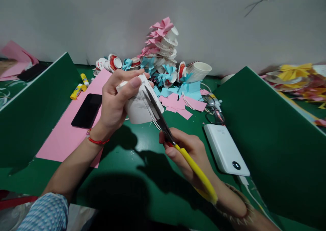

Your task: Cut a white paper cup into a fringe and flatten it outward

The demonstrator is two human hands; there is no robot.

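Observation:
My left hand (117, 96) grips a white paper cup (139, 112), thumb on its near side and fingers behind, holding it tilted above the green table. In my right hand (189, 153) are scissors with yellow handles (197, 171). Their dark blades point up and left and lie against the cup's wall, where a slit or crease shows; whether the blades are parted around the paper is hard to tell. Behind the cup lie pink paper pieces (175, 102) and blue paper pieces (191, 90).
A black phone (87, 110) rests on a pink sheet (58, 141) at left, near yellow glue sticks (76, 91). Glasses (214, 110) and a white power bank (225, 149) with a cable lie right. Cup-and-paper crafts (163, 42) stand at the wall. Green dividers (275, 139) flank the table.

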